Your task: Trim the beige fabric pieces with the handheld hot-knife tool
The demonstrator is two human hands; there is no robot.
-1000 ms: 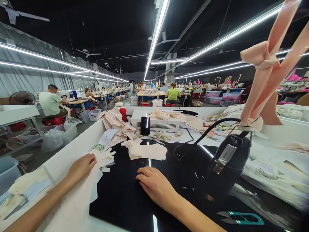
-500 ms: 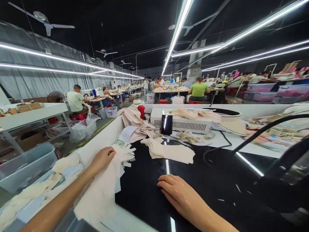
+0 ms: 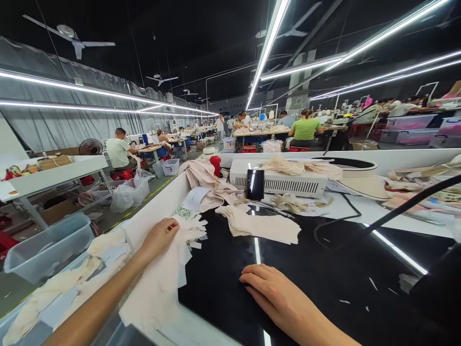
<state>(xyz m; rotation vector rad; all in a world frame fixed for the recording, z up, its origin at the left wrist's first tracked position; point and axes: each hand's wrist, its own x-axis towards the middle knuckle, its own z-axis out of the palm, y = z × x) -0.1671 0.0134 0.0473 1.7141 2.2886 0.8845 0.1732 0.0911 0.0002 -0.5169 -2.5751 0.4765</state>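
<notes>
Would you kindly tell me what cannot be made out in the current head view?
All in the head view:
Right hand: its palm is hidden beneath the back of the hand.
Left hand: its curled fingers hide whether they grip the cream fabric.
White paper: any writing is too small to read.
Dark object at lower right: cut off by the right edge, too dark to identify.

The one view looked out from a camera worn on the person's head, facing forward and down across the glossy black worktop (image 3: 216, 281), with the left hand (image 3: 160, 236) and right hand (image 3: 270, 289) near below it. Wide in reach, it also caught the ceiling light (image 3: 267, 53) and far co-workers; a dark shape (image 3: 439, 293) at the right edge, too dim to make out, seemed close to the lens.
</notes>
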